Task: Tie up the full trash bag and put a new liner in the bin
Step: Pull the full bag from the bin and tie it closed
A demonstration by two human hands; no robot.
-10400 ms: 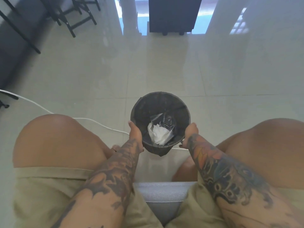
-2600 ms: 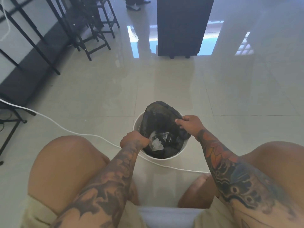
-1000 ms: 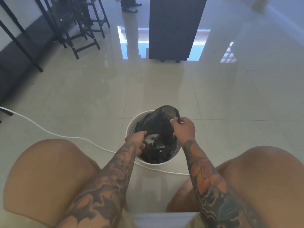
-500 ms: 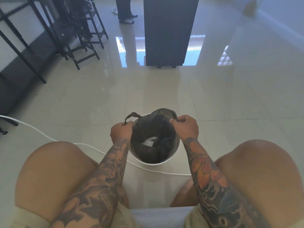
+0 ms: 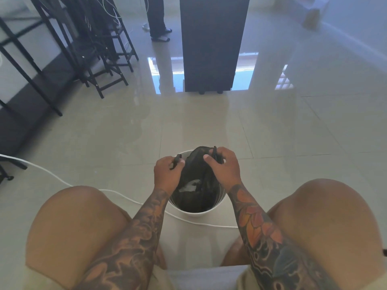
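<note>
A seated person leans over a white bin standing on the tiled floor between their bare knees. A black trash bag sits inside the bin, its top pulled up above the rim. The left hand, at 9 o'clock of the bag, has its fingers curled around one black handle strip. The right hand, at 3 o'clock, pinches the other handle at the bag's gathered top. Something pale shows through the bag's dark film. A white cable runs across the floor, touching the bin's near side. At 12 o'clock stands a dark cabinet; black frames at 10 o'clock
</note>
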